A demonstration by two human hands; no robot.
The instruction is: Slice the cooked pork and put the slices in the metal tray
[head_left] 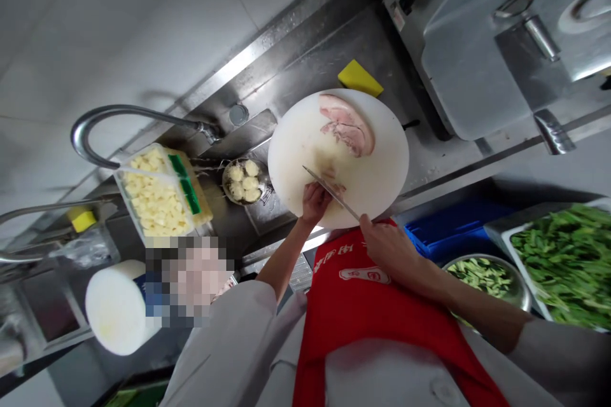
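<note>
A kitchen knife point(331, 191) lies slantwise over the round white cutting board point(291, 133), its tip pointing up and left. My right hand point(382, 241) is closed around its handle at the board's near edge. Curled fingers of my left hand point(316, 201) press on small pieces of meat point(337, 188) beside the blade; the fingers partly hide what they hold. Farther back on the board rests a larger pale pink slab of meat point(351, 124) with a rind along its curved edge, apart from both hands.
Left of the board are a pot of peeled round vegetables point(243, 180), a clear tub of pale chunks point(157, 197) and a curved faucet point(128, 111). A yellow block point(360, 78) sits behind it. A metal machine point(477, 63) and a tray of greens point(568, 261) are at right.
</note>
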